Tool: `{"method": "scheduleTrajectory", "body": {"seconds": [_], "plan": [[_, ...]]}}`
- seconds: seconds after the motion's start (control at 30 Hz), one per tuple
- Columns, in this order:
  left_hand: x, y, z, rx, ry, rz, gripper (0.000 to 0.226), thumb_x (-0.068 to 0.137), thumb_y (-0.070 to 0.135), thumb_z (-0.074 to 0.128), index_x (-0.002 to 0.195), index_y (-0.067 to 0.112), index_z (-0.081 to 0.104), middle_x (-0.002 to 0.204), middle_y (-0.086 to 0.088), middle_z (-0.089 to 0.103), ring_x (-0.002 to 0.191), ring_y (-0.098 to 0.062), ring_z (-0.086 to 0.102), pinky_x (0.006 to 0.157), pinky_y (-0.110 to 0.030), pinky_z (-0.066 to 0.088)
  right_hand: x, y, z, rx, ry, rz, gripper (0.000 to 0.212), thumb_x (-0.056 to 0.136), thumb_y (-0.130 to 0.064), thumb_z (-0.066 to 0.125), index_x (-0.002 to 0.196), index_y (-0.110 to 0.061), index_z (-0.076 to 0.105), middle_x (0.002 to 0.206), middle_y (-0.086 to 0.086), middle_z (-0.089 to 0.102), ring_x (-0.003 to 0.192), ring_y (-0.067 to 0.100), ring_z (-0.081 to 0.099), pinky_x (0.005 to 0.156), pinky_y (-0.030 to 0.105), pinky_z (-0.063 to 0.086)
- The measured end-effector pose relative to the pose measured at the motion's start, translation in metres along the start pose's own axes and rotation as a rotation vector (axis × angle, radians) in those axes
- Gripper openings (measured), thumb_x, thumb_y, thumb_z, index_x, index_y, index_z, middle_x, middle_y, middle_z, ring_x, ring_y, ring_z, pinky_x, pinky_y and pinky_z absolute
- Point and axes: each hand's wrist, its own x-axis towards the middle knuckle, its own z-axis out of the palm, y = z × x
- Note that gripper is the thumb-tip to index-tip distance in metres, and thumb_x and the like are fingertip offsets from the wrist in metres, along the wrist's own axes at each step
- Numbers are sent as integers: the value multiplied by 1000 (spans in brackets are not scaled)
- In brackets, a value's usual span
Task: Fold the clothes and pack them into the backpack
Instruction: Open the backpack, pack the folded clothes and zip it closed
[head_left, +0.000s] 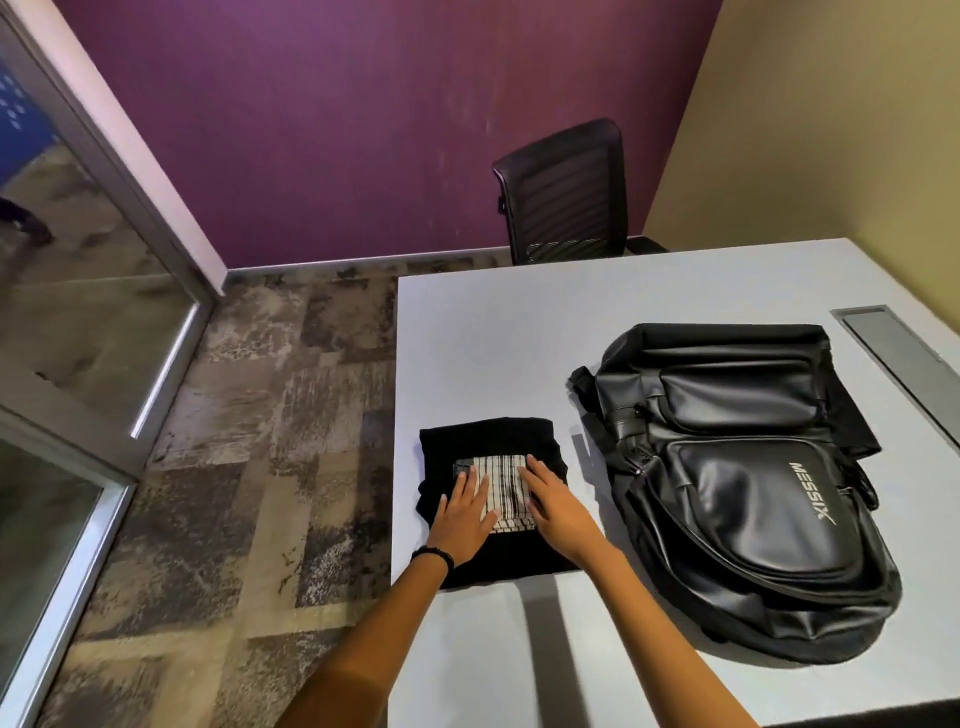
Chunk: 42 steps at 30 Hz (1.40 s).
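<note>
A folded black garment (488, 441) with a white striped patch (501, 480) lies near the table's left edge. My left hand (462, 514) rests flat on it with fingers spread, over the patch's left side. My right hand (553, 506) lies flat on the patch's right side, fingers apart. Neither hand grips the cloth. To the right lies a black leather backpack (737, 488) on its back, zippers shut as far as I can see, apart from the garment.
The white table (493, 332) ends just left of the garment, with carpet floor below. A black mesh chair (563, 192) stands behind the table's far edge. A grey cable slot (893, 358) runs along the table's right side. A glass partition is at far left.
</note>
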Motion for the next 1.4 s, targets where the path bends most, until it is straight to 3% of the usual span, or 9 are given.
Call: {"method": "scheduleTrajectory", "body": {"seconds": [0.17,0.27,0.37,0.57,0.77,0.9,1.0,1.13,1.4], "plan": [[-4,-1,3,119,-5,17,57,103,33,21,150,13,-4,159,-7,-11,147,-23,-10,118,-45,2,22,-15,19,-83,-50,-66,58,95,-2,39,148,-8,18,158,8,2,146,22,4,118,30,4],[-5,-6,4,108,-33,54,57,103,31,19,150,11,-7,158,-7,-13,146,-22,-12,119,-44,2,31,-15,33,-95,-75,-39,55,101,-34,26,149,-12,13,158,9,-1,147,24,1,120,34,1],[-7,-15,-1,9,-144,129,57,104,31,18,149,12,-12,158,-4,-18,145,-19,-18,120,-41,1,32,3,53,-99,-140,-19,101,68,-79,-22,149,-22,-1,158,5,-9,145,19,-11,117,38,-1],[-5,-33,-13,-91,-239,225,56,103,32,25,151,20,-3,158,2,-15,145,-13,-13,119,-33,1,32,19,63,-69,-179,28,96,60,-83,-24,139,-31,-17,156,-4,-17,137,9,-22,116,43,-3],[-6,-31,-16,-808,164,-11,32,101,24,40,131,28,49,142,0,45,135,-16,39,113,-29,32,34,16,72,-75,-144,46,97,62,-81,-24,143,-29,-13,149,-9,-24,138,8,-23,115,44,-5],[-4,-36,-10,-588,412,-188,64,92,37,56,147,23,26,157,-2,14,145,-20,10,119,-41,17,35,18,68,-48,-150,39,96,61,-83,-23,141,-32,-13,149,-10,-22,137,7,-22,116,43,-4],[-1,-41,-4,-609,278,-348,94,85,49,61,151,22,0,158,-6,-13,146,-26,-9,119,-45,9,33,14,65,10,-126,28,87,74,-80,-6,146,-31,-2,152,-11,-13,139,5,-17,116,45,-2],[4,-40,1,-858,176,-437,102,84,45,64,150,21,-10,159,-7,-11,147,-26,-4,118,-43,10,29,10,57,263,97,62,58,95,-28,49,147,-21,25,154,-12,9,143,5,8,120,43,7],[9,-42,-1,-1157,155,-491,98,81,33,71,151,17,4,158,-5,12,145,-25,16,118,-38,20,26,29,32,538,404,570,78,86,-23,66,147,-6,21,154,15,22,143,28,19,114,39,21]]}}
